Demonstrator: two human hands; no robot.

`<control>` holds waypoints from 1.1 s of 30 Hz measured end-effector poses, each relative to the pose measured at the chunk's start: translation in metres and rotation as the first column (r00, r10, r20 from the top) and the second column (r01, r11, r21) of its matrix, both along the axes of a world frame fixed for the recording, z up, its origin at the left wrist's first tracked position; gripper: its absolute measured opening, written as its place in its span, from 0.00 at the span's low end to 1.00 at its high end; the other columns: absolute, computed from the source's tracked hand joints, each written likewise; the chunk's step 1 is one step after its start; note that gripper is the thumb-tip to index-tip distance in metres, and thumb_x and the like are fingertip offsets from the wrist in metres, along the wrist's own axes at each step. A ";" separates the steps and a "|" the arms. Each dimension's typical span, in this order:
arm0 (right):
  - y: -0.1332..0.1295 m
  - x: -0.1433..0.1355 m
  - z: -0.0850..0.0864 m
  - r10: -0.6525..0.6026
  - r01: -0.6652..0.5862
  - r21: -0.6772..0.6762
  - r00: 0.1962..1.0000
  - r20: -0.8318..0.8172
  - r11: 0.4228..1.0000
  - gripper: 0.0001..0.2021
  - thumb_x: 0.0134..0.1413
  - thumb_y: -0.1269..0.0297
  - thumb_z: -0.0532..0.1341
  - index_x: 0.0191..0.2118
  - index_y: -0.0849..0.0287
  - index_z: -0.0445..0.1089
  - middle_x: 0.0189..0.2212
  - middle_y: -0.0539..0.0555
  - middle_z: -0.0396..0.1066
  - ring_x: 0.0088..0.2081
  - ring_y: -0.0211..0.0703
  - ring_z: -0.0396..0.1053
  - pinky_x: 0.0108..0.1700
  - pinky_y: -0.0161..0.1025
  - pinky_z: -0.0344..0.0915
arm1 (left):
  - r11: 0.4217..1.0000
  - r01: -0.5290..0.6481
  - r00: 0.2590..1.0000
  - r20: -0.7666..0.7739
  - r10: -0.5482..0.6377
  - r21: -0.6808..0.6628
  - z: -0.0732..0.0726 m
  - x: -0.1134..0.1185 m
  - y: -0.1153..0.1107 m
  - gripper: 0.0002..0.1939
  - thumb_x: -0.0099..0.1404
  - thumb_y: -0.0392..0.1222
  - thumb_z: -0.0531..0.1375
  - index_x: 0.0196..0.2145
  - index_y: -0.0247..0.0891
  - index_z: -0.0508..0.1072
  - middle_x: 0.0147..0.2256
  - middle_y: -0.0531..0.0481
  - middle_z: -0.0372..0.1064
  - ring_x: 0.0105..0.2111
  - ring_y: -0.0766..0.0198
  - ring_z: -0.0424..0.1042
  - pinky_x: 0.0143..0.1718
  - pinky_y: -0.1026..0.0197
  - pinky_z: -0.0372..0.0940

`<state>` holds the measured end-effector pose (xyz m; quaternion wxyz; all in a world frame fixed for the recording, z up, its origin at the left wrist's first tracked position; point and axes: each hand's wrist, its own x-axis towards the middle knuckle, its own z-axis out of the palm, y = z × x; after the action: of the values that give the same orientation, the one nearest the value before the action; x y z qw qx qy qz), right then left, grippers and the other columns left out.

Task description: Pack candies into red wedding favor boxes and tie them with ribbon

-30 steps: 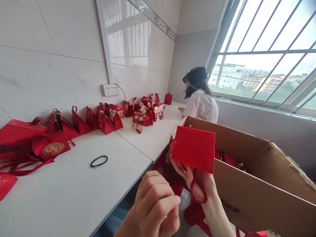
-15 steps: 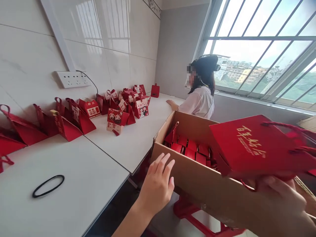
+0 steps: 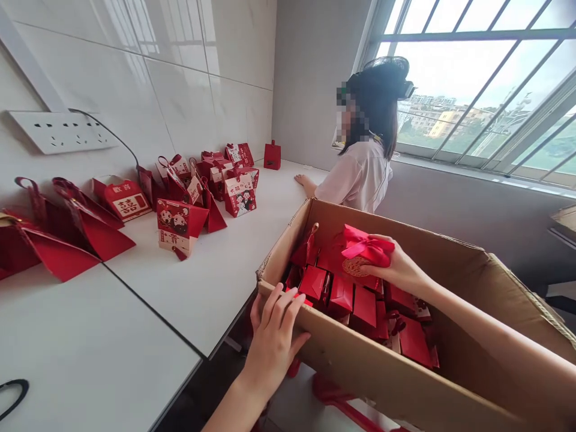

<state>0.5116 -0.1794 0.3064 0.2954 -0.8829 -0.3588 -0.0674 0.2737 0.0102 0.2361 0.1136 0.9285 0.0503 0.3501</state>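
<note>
Right hand (image 3: 390,263) has swung from the lower right of the frame into the carton (image 3: 360,365), grasping a bow-tied red box (image 3: 365,245) right of centre. Left hand (image 3: 274,330) lies unclenched over the carton's near edge. Pressing onto crowded boxes (image 3: 341,294) might crush its bow; room widens toward the carton's lower-right end.
</note>
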 end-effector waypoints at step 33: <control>0.035 -0.016 -0.004 0.043 -0.237 -0.818 0.967 -0.253 0.524 0.36 0.37 0.44 0.62 0.51 0.63 0.63 0.42 0.62 0.68 0.41 0.61 0.70 0.38 0.50 0.67 | 0.990 0.083 0.946 0.321 -0.043 -0.110 -0.018 0.009 0.009 0.10 0.62 0.33 0.59 0.41 0.43 0.69 0.33 0.51 0.70 0.43 0.61 0.67 0.50 0.55 0.60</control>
<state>0.4960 -0.1448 0.3025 -0.1267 -0.8854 -0.3852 0.2272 0.2831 0.0189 0.2178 0.1880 0.8523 0.0230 0.4875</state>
